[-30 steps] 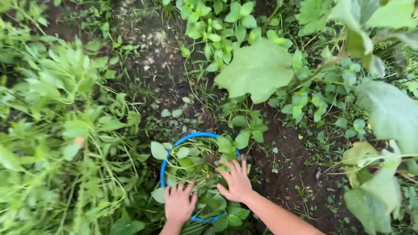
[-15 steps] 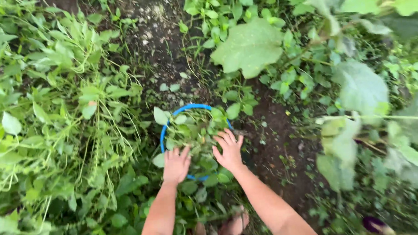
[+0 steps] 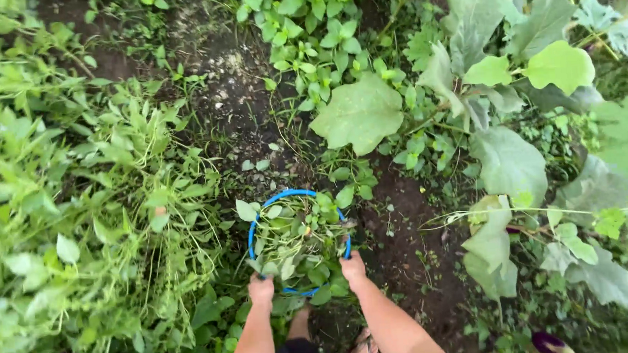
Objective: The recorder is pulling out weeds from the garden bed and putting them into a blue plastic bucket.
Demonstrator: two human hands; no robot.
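A round container with a blue rim (image 3: pixel 281 197) sits on the dark soil, heaped with cut green vines and leaves (image 3: pixel 296 242). My left hand (image 3: pixel 260 289) is closed on the rim's near left side. My right hand (image 3: pixel 352 267) is closed on the rim's near right side. Both forearms reach down from the bottom edge of the view. Most of the container's body is hidden under the greens.
Dense leafy weeds (image 3: pixel 79 210) fill the left side. A large-leaved plant (image 3: pixel 506 159) stands to the right, with a broad leaf (image 3: pixel 359 114) above the container. A bare soil path (image 3: pixel 230 80) runs up the middle. My feet (image 3: pixel 366 347) show at the bottom.
My hands have left the top of the greens, where they lay flat with fingers spread, and now grip the blue rim on both sides. The view has pulled back.
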